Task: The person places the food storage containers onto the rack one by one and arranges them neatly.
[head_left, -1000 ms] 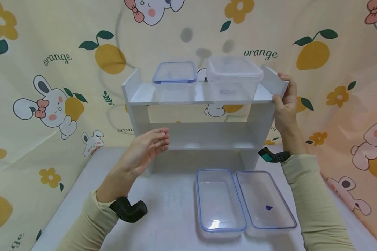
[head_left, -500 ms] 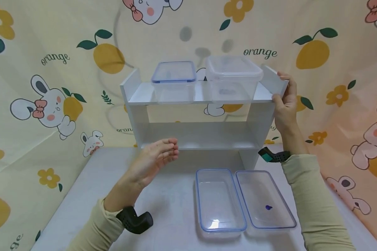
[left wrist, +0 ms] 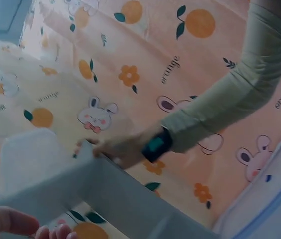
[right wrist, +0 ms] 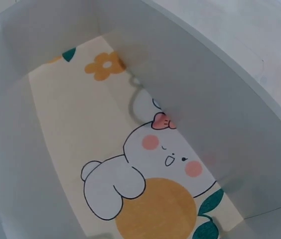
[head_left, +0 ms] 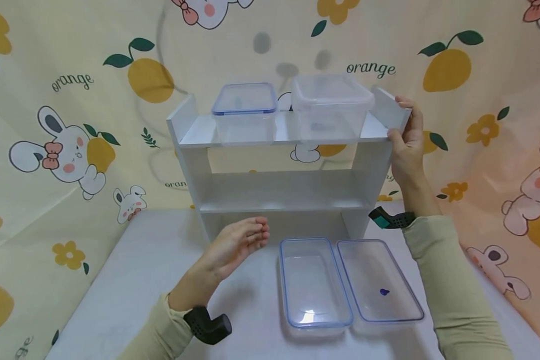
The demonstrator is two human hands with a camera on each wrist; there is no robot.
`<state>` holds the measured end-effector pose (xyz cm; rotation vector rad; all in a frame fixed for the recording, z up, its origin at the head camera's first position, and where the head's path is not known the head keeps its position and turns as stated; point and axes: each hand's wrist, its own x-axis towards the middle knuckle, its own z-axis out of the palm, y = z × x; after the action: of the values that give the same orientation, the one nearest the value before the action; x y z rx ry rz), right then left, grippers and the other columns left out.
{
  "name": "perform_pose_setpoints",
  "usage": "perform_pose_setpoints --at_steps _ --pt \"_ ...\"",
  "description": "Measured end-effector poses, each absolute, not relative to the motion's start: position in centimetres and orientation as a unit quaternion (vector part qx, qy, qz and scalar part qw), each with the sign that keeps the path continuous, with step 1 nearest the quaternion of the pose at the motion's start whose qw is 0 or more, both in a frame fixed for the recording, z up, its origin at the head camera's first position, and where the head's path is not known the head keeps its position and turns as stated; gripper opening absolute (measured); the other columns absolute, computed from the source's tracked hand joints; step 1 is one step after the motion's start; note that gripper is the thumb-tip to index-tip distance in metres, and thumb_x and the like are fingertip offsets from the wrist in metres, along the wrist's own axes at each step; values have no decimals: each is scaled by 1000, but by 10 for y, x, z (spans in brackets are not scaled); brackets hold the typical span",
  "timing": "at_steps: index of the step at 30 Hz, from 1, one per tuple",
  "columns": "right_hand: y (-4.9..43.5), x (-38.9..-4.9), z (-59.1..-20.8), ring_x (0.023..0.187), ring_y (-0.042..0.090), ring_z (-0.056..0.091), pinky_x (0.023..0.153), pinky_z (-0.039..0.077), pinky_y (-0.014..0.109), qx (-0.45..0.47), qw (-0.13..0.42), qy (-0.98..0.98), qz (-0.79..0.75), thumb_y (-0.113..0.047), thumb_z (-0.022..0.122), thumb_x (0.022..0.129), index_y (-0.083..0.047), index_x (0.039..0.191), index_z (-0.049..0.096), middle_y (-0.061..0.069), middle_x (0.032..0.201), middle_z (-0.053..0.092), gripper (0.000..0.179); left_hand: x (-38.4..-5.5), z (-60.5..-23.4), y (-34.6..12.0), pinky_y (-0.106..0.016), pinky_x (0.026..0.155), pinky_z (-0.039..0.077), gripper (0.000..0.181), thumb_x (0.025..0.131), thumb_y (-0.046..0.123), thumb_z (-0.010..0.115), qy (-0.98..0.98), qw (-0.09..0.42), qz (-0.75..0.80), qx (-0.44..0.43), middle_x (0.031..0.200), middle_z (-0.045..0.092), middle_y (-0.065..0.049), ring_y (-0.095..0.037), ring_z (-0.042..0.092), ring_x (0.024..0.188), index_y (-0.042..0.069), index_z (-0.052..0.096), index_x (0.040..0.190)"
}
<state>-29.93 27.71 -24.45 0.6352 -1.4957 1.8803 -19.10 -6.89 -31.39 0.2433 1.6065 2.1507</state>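
My right hand (head_left: 408, 145) grips the raised right side panel at the top of a white shelf unit (head_left: 279, 192). In the left wrist view that same right hand (left wrist: 123, 152) holds the shelf's corner. My left hand (head_left: 236, 245) hovers before the lower shelf, fingers loosely bent, holding nothing. On the top board stand a clear box with a blue-edged lid (head_left: 244, 127) and, to its right, a larger clear lidded box (head_left: 333, 120). The right wrist view looks into a shelf compartment (right wrist: 195, 99); no hand shows there.
Two clear blue-rimmed containers, one on the left (head_left: 315, 285) and one on the right (head_left: 373, 270), lie side by side on the white table (head_left: 252, 325). A dark blue spot (head_left: 384, 292) shows on the right one. A patterned curtain (head_left: 234, 55) hangs behind.
My left hand has moved right and down in the head view, away from the shelf's left side. The right hand keeps its grip on the panel. The head view has tilted slightly.
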Motion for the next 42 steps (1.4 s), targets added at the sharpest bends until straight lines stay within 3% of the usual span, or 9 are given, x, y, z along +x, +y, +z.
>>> perform_pose_setpoints --at_steps 7,18,22,26,34,42 --pt "275 -302 -247 128 22 35 121 27 43 239 313 -575 717 13 36 90 -22 125 44 0 149 33 50 -189 -358 -59 -17 85 50 37 96 7 47 568 269 778 28 99 57 2 -9 57 95 -6 43 130" --pt "278 -298 -249 125 22 36 111 36 35 241 316 -571 718 13 35 90 -21 125 44 1 150 32 50 -173 -424 -44 -19 82 52 53 93 12 56 594 276 755 -30 98 60 2 -7 58 90 -11 37 137" --pt "280 -297 -248 126 23 36 115 35 38 245 322 -565 719 13 37 88 -20 125 44 2 150 34 50 -168 -443 -36 -21 81 52 61 89 19 65 614 269 739 -65 99 61 1 -10 57 90 -9 38 137" --pt "281 -295 -247 126 24 37 117 33 42 252 322 -559 721 14 37 88 -20 125 43 2 149 35 50 -170 -452 -31 -21 75 51 63 87 20 69 617 263 737 -87 93 60 2 -10 56 85 -8 39 135" --pt "281 -296 -244 123 23 39 111 42 35 252 320 -569 714 11 39 90 -21 126 43 2 147 36 48 -176 -456 -18 -22 74 52 60 86 19 70 623 269 730 -80 95 64 -1 -11 61 84 -8 41 132" --pt "283 -301 -240 126 23 37 117 35 40 249 315 -567 719 12 39 90 -21 125 43 -1 147 37 49 -183 -460 -9 -22 71 52 51 85 18 71 637 259 720 -100 91 62 -1 -11 60 81 -5 46 123"
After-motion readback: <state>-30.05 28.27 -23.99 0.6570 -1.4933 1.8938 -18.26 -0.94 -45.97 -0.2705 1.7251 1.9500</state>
